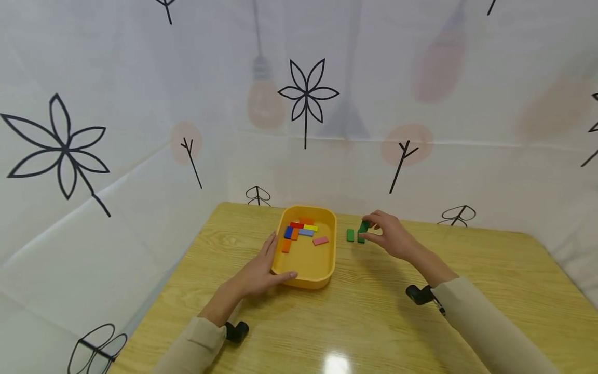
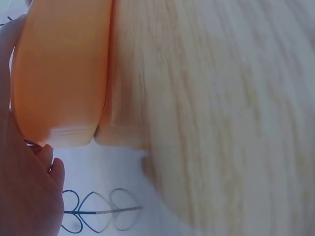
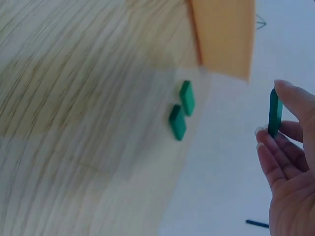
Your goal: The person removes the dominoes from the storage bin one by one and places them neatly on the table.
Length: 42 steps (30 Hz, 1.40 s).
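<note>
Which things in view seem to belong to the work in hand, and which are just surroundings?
Apparently part of the work:
- green block, pinched by the right hand
- two green blocks on the table
- yellow tray, touched by the left hand
- coloured blocks inside it

Apparently just surroundings:
- wooden table
- patterned white cloth
- black wrist devices

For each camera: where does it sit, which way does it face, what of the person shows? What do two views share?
Head: on the head, facing forward and down at the yellow tray; left grip, right grip and sleeves show.
Left wrist: on that wrist, facing the tray's outer side; left grip shows.
Right wrist: on that wrist, facing the held green block and table; right grip shows.
Shared: head and right wrist both show three green blocks.
</note>
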Available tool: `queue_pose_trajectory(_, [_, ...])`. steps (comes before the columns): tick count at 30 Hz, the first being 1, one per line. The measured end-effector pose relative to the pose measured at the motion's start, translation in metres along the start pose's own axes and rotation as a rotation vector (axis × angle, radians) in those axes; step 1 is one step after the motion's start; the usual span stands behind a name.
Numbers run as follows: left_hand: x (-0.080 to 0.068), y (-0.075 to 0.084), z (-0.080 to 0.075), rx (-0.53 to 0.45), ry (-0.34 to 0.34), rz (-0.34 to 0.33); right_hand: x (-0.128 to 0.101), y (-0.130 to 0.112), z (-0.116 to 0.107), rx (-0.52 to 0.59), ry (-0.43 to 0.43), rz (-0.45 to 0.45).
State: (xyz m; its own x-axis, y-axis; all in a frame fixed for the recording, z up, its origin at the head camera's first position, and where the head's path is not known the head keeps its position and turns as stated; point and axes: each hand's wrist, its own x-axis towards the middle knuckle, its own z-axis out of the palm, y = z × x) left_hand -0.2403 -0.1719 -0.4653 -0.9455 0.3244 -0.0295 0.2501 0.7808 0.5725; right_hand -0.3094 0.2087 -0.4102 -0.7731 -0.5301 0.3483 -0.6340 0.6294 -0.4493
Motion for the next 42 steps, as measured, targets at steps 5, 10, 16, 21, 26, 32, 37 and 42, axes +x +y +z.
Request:
queue_pose_trajectory(5, [0.001,0.000,-0.001,-0.007,0.007,0.005,-0.008,0.018,0.000,-0.050,-0.028,0.028])
queue_pose_trajectory(10, [0.002,0.000,0.000,-0.010,0.005,0.006,-0.014,0.042,0.006,-0.072,-0.068,0.059])
queue_pose_trajectory(16, [0.000,-0.002,0.001,-0.001,0.006,-0.006,-0.015,0.066,0.020,-0.106,-0.130,0.091])
queue_pose_trajectory(21, [0.001,-0.002,0.002,-0.012,0.004,-0.003,-0.015,0.072,0.025,-0.116,-0.160,0.108])
queue_pose_trajectory(26, [0.002,-0.003,0.002,-0.016,0.004,-0.001,-0.013,0.073,0.026,-0.091,-0.166,0.100])
queue_pose_trajectory(32, [0.001,-0.003,0.002,-0.020,0.008,-0.001,-0.012,0.076,0.027,-0.048,-0.159,0.064])
queue_pose_trajectory(37, [0.001,-0.002,0.002,-0.019,0.007,-0.005,-0.013,0.078,0.027,-0.044,-0.169,0.057])
queue_pose_trajectory(42, [0.000,-0.002,0.002,-0.020,0.011,-0.004,-0.013,0.078,0.029,-0.048,-0.168,0.064])
